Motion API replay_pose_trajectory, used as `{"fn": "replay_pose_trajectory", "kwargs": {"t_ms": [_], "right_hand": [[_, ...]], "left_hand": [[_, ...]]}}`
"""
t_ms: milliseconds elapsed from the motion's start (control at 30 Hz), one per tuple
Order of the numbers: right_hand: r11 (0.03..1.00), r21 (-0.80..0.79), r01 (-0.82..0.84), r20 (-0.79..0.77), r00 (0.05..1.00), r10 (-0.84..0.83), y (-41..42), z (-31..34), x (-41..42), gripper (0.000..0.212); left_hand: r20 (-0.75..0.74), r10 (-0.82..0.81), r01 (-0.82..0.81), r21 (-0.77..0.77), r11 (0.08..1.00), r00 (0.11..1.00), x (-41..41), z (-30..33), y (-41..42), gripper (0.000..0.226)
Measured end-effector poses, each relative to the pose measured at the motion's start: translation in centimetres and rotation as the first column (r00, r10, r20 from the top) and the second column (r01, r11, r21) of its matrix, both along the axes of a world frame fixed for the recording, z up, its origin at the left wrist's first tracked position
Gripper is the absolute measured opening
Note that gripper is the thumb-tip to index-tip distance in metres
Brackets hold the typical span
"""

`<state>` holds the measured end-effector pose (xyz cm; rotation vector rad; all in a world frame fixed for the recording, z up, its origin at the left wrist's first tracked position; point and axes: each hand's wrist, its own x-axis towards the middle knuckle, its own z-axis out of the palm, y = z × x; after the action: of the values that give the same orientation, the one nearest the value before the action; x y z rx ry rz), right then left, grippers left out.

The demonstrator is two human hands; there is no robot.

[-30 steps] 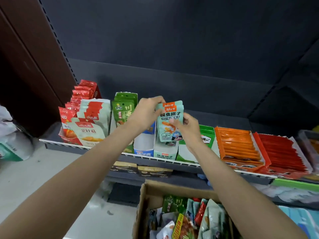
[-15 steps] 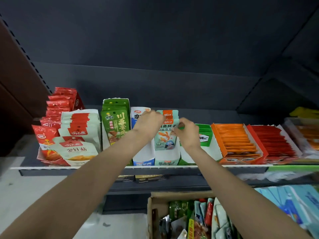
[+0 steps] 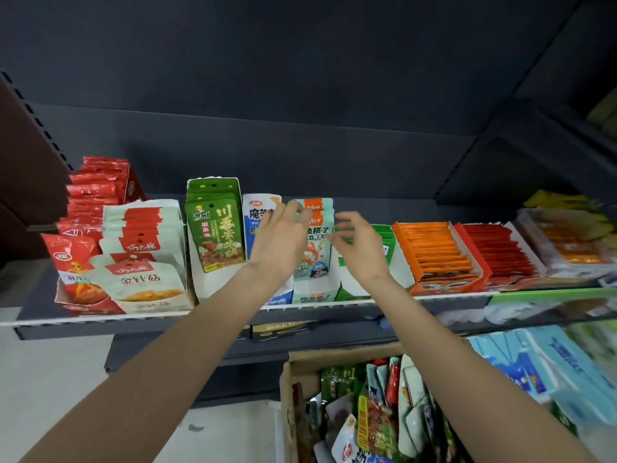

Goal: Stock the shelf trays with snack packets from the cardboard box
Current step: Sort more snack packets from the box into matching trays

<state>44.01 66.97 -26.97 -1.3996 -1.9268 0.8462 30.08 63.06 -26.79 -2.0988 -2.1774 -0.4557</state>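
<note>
Teal packet stands in its tray — left hand fingers touching

I see mint-green snack packets with orange tops standing upright in their shelf tray, between blue-white and green trays, cardboard box below, open, crammed with mixed packets
</note>
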Motion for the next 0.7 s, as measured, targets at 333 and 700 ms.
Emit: {"fn": "replay_pose_trajectory", "kwargs": {"t_ms": [333, 700], "right_hand": [[0.972, -0.195, -0.128, 0.164, 0.973, 0.161, -8.5, -3.5, 10.5, 0.018], [0.792, -0.535, -0.294, 0.515, 0.630, 0.581, -10.7, -12.2, 21.9, 0.060]], "left_hand": [[0.351, -0.052, 0.090, -0.093, 0.992, 0.935, 9.7, -3.4, -9.8, 0.031], [0.239, 0.234, 0.027, -0.752, 0.659, 0.942, 19.2, -12.3, -13.4, 0.035]]}}
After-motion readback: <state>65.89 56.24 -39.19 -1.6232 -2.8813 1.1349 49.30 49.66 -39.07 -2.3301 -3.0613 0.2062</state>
